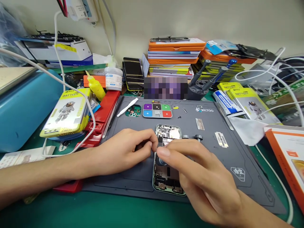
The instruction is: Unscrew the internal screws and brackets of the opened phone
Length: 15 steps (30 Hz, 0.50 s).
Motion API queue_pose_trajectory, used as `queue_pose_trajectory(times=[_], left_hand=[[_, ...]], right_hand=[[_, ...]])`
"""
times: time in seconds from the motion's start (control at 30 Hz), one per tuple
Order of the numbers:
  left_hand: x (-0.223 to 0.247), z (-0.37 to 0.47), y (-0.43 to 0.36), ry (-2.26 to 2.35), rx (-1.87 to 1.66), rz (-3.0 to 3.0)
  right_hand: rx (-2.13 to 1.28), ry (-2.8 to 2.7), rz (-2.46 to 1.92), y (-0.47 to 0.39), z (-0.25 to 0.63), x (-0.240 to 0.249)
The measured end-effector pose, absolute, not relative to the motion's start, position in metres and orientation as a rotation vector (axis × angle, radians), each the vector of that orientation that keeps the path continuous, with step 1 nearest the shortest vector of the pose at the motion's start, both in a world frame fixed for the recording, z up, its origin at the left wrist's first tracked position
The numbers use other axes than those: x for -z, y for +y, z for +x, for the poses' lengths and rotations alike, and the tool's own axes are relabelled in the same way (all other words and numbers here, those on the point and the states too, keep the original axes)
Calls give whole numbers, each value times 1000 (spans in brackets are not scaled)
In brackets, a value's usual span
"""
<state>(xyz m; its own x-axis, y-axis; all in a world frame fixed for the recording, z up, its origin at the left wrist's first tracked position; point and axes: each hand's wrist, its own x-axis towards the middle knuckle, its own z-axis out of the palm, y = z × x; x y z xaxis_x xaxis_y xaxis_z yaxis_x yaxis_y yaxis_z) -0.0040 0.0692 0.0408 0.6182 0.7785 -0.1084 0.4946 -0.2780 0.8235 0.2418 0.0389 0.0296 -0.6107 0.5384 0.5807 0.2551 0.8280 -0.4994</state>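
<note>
An opened smartphone [166,172] lies lengthwise on the dark grey work mat [201,202], its inner parts exposed. From the left, my left hand [130,148] reaches its upper edge with thumb and forefinger pinched. My right hand [204,174] hangs over the phone's right side, fingers closed together near the left fingertips. A small dark piece [160,140] shows between the two hands; which of them grips it, I cannot tell. Whatever sits in either pinch is covered by the fingers. Part of the phone's middle is hidden behind my right hand.
Beyond the phone lie a colored screw tray [157,111], a white plastic pry stick [127,107] and a metal blade [221,139]. A tool holder [197,90] stands behind. Battery boxes [66,110] flank the mat at left, and a white cable [91,110] loops past them.
</note>
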Motion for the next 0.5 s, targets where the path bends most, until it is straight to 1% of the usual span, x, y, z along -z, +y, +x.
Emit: queue_pose_trajectory(times=[0.27,0.5], left_hand=[[-38,-4,70,1018,-377,1981],[-40,-5,69,1027,-448,2050]], right_hand=[[-446,-2242,-648,38,244,-26],[-440,-2221,-624,39,238,-28]])
